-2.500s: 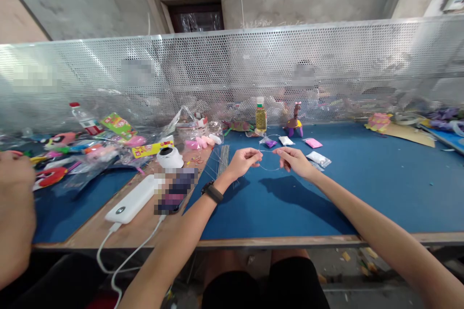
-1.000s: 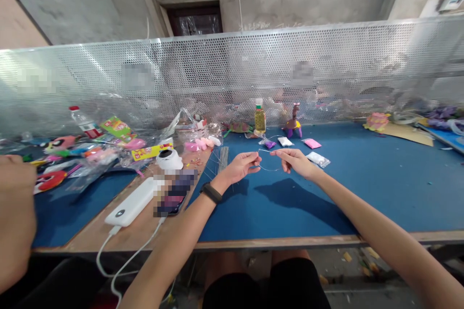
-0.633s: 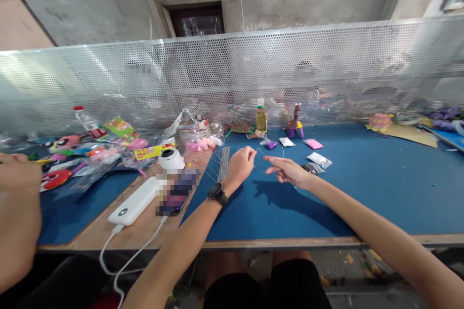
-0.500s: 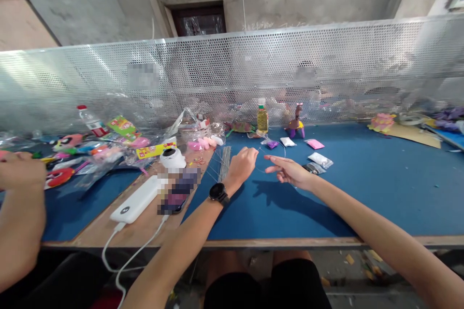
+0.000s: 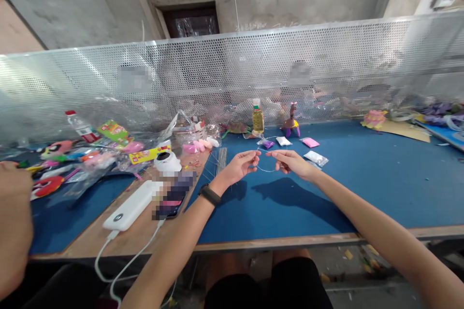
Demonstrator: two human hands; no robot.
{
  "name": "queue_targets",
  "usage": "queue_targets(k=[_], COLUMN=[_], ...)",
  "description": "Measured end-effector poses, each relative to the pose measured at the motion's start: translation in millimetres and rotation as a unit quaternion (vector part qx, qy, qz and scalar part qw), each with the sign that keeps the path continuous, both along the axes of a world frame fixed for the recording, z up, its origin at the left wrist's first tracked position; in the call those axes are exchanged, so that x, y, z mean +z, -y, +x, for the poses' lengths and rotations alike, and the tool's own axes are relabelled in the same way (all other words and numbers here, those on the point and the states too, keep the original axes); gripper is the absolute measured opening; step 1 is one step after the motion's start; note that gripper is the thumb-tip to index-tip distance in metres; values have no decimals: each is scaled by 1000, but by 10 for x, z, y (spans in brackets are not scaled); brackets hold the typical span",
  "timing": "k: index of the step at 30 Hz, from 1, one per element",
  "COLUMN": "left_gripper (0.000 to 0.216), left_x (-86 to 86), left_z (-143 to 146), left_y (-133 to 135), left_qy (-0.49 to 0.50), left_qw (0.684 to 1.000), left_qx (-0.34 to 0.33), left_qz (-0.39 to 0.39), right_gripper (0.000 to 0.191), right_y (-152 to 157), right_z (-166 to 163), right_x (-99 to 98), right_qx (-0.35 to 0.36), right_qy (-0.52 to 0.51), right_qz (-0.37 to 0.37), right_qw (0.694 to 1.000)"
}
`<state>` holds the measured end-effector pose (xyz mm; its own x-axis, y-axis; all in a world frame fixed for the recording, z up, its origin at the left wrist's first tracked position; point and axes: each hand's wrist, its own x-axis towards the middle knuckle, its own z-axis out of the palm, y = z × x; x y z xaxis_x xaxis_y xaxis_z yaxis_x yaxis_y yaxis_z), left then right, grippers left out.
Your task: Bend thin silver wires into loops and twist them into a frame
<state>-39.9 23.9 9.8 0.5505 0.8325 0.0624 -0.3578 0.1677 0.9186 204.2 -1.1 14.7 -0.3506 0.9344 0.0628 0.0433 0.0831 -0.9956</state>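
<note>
Pinched thumb to finger, my left hand (image 5: 241, 166) and right hand (image 5: 290, 160) are both clamped on a thin wire loop (image 5: 266, 171), which I hold up above the blue tabletop (image 5: 326, 203), a small gap between my fingertips. Along the table's back stands a perforated metal screen (image 5: 217, 72). On my left, a white power bank (image 5: 132, 206) lies beside a phone (image 5: 176, 210). Before the screen, a long-necked animal figure (image 5: 292, 123) with purple legs stands near a bottle of yellow liquid (image 5: 257, 119). Straight wires (image 5: 222, 159) lie bundled just beyond my left wrist. Smallest are the packets beyond my hands: purple (image 5: 268, 144), white and pink (image 5: 310, 142).
</note>
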Motion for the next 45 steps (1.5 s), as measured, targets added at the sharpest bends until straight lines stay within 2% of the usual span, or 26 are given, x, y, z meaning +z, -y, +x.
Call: queue_targets(k=[8,15,19,22,25,29,31,33,37,39,40,41,42,43,45], left_gripper=[39,41,45,43,39,27,17,12,19,23,23,22,19,16,11], left_x=[64,43,56,92,128,144,144,144,140,128,117,104,89,72,38], left_z=[13,12,16,23,39,83,117,161,258,291,297,294,280,255,180], left_y=[61,44,44,53,72,117,145,171,211,220,218,211,197,175,115], left_qy=[1,-20,-62,-142,-231,-312,-356,-420,-573,-616,-622,-615,-594,-560,-446], left_qw=[1000,1000,997,980,944,896,859,799,656,618,613,622,647,683,807], left_qx=[-17,-16,18,67,105,158,198,243,292,295,296,296,293,289,214], left_qz=[3,18,50,123,212,273,310,354,394,391,387,383,379,368,322], right_gripper=[56,57,56,57,58,60,61,61,63,63,64,63,63,62,60], right_y=[23,23,22,23,31,58,70,74,68,63,60,56,50,43,23], right_z=[17,22,34,50,60,44,24,0,-59,-80,-83,-80,-71,-55,-14], right_x=[63,65,66,69,76,92,95,91,66,52,46,40,35,31,24], right_qx=[6,7,3,-5,-11,-11,-8,-4,6,10,10,9,7,3,-5], right_qy=[22,32,41,48,56,66,68,68,59,52,48,46,45,45,46], right_qz=[29,45,46,46,44,37,29,21,9,4,2,1,0,0,4], right_qw=[999,998,998,998,997,997,997,997,998,999,999,999,999,999,999])
